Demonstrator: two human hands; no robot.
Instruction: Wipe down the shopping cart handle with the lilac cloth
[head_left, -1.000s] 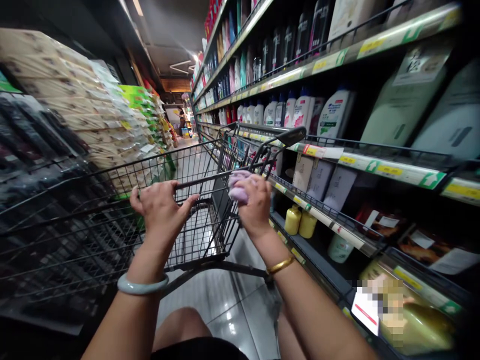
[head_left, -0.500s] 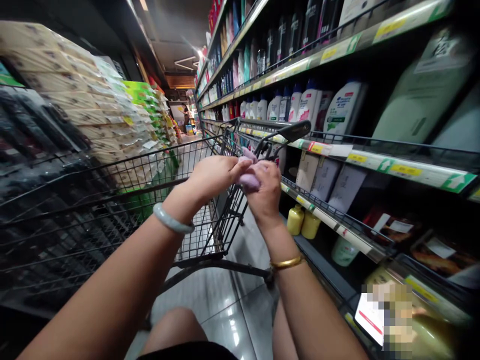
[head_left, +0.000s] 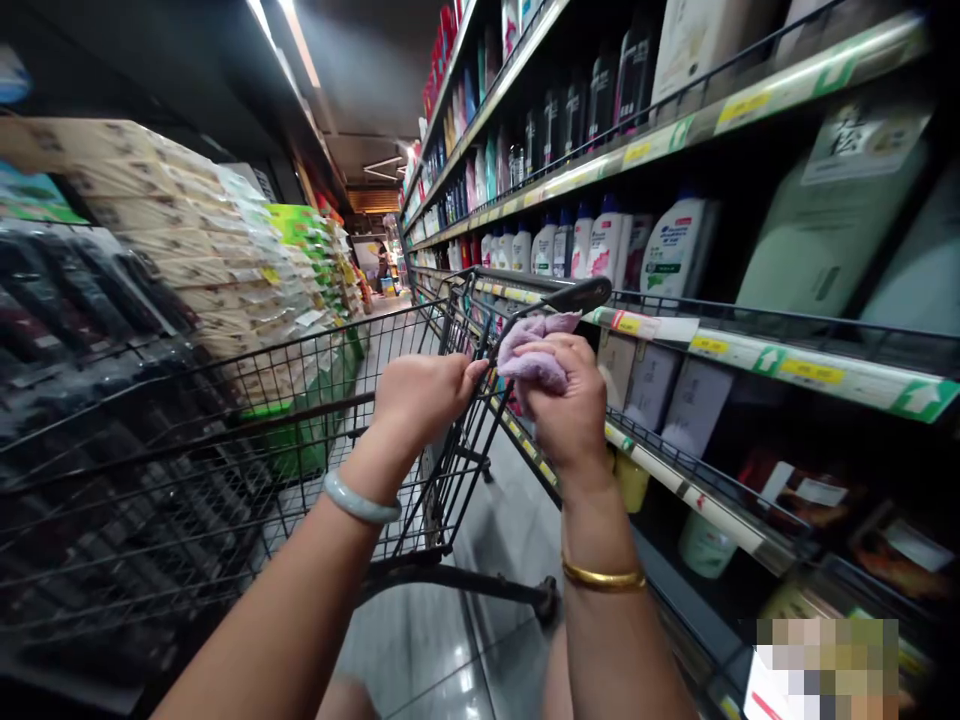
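Observation:
A crumpled light purple cloth (head_left: 536,355) is bunched in my right hand (head_left: 574,405), its folds sticking out between the thumb and fingers. A gold bangle sits on that wrist. My left hand (head_left: 424,395), below a pale jade-coloured bangle, is closed at the black wire shopping cart (head_left: 442,490), its thumb against a frame bar near the handle end. The undersides of those fingers are hidden. Just behind the cloth, the cart's black handle (head_left: 577,295) slants toward the shelf. My two hands are apart.
Shelves on the right hold shampoo bottles (head_left: 675,245), boxes (head_left: 694,385) and a yellow bottle (head_left: 631,482). Stacked packs (head_left: 172,230) line the left. A cart wheel (head_left: 547,600) rests on the tiled floor (head_left: 435,640). Farther down the aisle stands a person (head_left: 382,265).
My right hand has moved right with the cloth, away from my left hand. My left hand has let go of the cloth and lowered slightly at the cart frame. The view has shifted.

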